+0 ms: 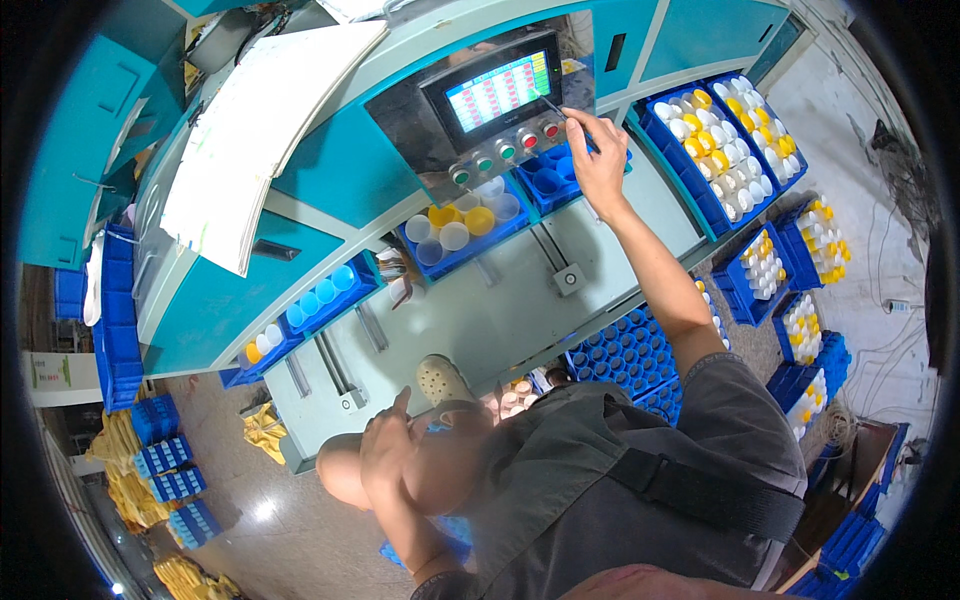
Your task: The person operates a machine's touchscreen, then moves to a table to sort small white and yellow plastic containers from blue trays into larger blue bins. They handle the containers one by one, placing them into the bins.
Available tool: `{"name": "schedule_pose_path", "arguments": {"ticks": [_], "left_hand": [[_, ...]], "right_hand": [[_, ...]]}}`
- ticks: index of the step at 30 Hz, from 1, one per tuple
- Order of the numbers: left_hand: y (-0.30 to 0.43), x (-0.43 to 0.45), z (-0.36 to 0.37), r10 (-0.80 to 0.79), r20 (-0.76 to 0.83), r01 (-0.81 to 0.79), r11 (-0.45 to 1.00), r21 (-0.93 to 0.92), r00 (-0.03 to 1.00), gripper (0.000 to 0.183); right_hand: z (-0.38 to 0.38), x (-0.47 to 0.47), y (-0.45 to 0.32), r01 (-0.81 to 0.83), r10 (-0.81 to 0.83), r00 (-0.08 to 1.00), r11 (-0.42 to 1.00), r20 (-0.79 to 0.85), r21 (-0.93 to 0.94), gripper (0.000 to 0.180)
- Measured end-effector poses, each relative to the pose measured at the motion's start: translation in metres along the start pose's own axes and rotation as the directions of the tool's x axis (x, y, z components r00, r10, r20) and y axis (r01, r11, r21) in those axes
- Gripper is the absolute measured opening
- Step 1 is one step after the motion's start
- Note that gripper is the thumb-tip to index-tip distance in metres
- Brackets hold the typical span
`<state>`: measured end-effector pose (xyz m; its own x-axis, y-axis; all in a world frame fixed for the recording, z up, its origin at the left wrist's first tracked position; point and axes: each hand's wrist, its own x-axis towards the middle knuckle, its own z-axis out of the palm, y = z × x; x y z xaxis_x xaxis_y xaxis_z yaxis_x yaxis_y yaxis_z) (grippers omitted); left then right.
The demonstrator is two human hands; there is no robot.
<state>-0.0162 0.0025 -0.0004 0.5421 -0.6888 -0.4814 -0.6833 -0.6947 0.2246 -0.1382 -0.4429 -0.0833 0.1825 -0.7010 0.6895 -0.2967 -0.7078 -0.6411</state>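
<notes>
My right hand [600,154] is raised at the machine's control panel and grips a dark pen-like stylus [556,109]. The stylus tip is at the lower right of the lit touchscreen [499,91], which shows a coloured table. Below the screen runs a row of green and red push buttons [529,140], just left of this hand. My left hand [390,442] rests on my bent knee, its fingers loosely spread, with nothing visible in it. A beige perforated clog [442,380] is on my foot, up against the grey machine table [465,322].
Blue bins [469,251] of white and yellow cups line the machine's back edge. A stack of papers [262,135] hangs at upper left. Blue crates [750,285] of cups stand on the right, and a crate of blue tubes [626,349] sits below the table edge. Yellow sacks [131,480] lie lower left.
</notes>
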Motion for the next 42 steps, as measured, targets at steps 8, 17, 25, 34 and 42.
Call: {"name": "schedule_pose_path", "arguments": {"ticks": [8, 17, 25, 34, 42], "left_hand": [[-0.0002, -0.0014, 0.0009, -0.004, -0.012, 0.004, 1.000, -0.005, 1.000, 0.058], [0.0003, -0.0007, 0.0015, -0.016, -0.013, 0.016, 1.000, 0.001, 1.000, 0.060], [0.0024, -0.0023, 0.0006, -0.009, -0.011, 0.009, 1.000, -0.012, 1.000, 0.059], [0.0015, -0.0019, -0.0024, -0.028, 0.013, 0.028, 0.999, -0.030, 1.000, 0.059], [0.0013, -0.0038, 0.0006, -0.013, -0.009, 0.013, 1.000, -0.020, 1.000, 0.059]], "right_hand": [[0.0016, -0.0049, 0.0030, -0.008, 0.007, 0.999, 1.000, -0.035, -0.005, 0.017], [0.0047, -0.0070, 0.0006, 0.018, -0.019, 0.998, 1.000, -0.063, -0.007, 0.017], [0.0065, -0.0059, 0.0031, 0.041, -0.042, 0.995, 0.999, -0.089, -0.010, 0.017], [0.0031, -0.0030, 0.0032, -0.013, 0.015, 0.997, 1.000, -0.073, 0.025, 0.017], [0.0052, -0.0022, 0.0022, -0.008, 0.010, 0.998, 1.000, -0.056, 0.025, 0.016]]}}
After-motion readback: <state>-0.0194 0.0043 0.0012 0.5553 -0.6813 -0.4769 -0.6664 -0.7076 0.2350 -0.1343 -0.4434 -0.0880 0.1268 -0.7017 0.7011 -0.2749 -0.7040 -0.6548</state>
